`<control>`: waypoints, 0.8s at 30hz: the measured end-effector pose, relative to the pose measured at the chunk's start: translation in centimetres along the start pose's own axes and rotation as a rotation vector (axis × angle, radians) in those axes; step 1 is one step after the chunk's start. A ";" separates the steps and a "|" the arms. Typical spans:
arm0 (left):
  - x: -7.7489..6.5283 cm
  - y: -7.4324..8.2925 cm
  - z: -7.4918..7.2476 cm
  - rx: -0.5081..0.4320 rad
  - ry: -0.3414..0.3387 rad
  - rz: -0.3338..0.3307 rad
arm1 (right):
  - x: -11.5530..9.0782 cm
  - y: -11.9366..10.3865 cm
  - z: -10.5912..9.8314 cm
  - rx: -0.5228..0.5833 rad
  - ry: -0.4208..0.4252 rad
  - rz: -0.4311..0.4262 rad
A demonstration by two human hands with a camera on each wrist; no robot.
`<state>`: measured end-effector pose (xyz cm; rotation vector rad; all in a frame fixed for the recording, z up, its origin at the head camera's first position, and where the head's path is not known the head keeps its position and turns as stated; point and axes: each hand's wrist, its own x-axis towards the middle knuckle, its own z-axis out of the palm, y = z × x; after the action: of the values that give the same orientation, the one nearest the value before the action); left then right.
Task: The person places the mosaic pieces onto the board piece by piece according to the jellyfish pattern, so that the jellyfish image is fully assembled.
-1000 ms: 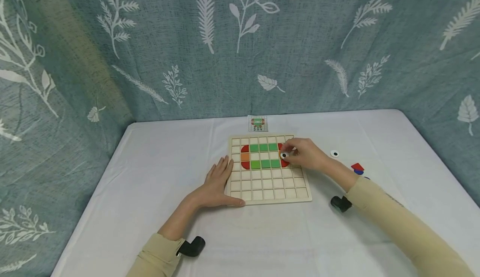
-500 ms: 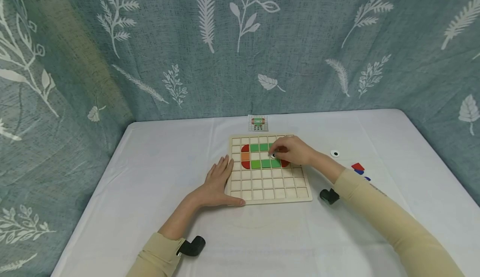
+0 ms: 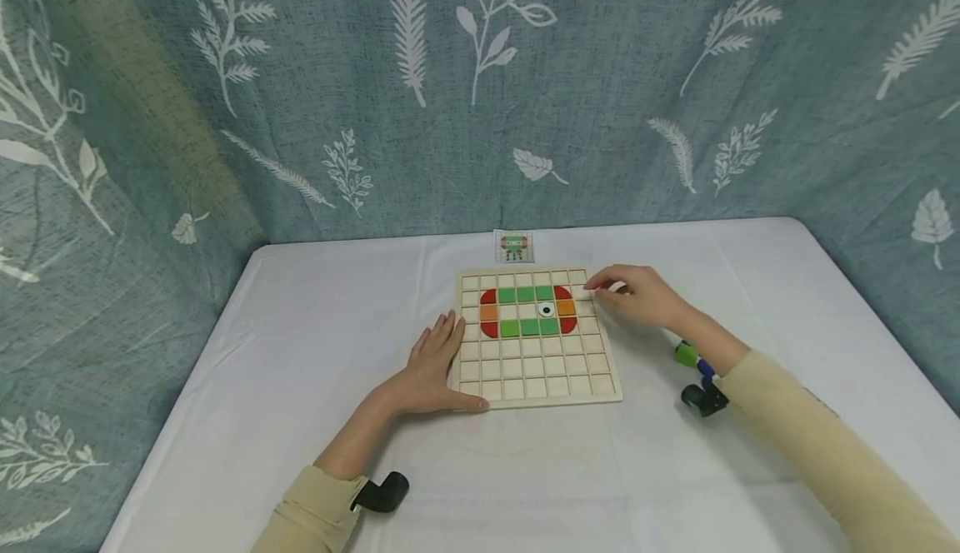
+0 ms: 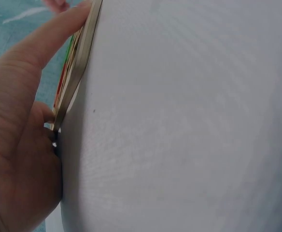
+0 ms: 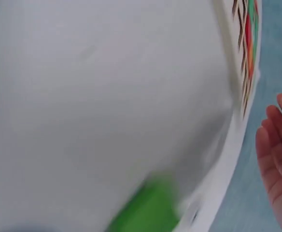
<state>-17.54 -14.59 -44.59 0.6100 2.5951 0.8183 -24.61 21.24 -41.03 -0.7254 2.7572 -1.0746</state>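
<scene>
A wooden grid board (image 3: 534, 370) lies on the table, bearing green, red and orange tiles in its upper rows. A round white eye tile (image 3: 546, 309) with a black dot sits in a cell between the green rows. My left hand (image 3: 431, 370) rests spread against the board's left side, its thumb along the front edge; in the left wrist view the thumb (image 4: 59, 36) touches the board's side. My right hand (image 3: 641, 295) hovers just off the board's right edge, fingers loosely bent, with nothing seen in them. The right wrist view shows its fingers (image 5: 274, 150) apart from the board.
A small pattern card (image 3: 514, 246) lies behind the board. Green pieces (image 3: 686, 355) and blue pieces (image 3: 705, 368) lie near my right wrist, partly hidden by the forearm. A patterned curtain (image 3: 450, 161) hangs behind the white-covered table (image 3: 337, 311).
My right hand brought the eye tile leftward into a cell between the green rows, let go and drew back to the right. My left hand stays in place.
</scene>
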 end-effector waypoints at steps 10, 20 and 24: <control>-0.2 0.1 -0.2 -0.004 -0.005 -0.009 | -5.3 4.3 -4.6 -0.132 -0.042 0.174; -0.2 0.2 -0.2 -0.008 -0.003 -0.002 | -5.5 4.9 -3.8 -0.170 0.010 0.185; -0.1 0.2 -0.1 -0.010 0.001 0.001 | -5.6 5.0 -3.6 -0.160 0.017 0.154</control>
<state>-17.41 -14.55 -44.30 0.6078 2.5901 0.8314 -22.54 29.27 -42.11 -0.5114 2.8831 -0.8426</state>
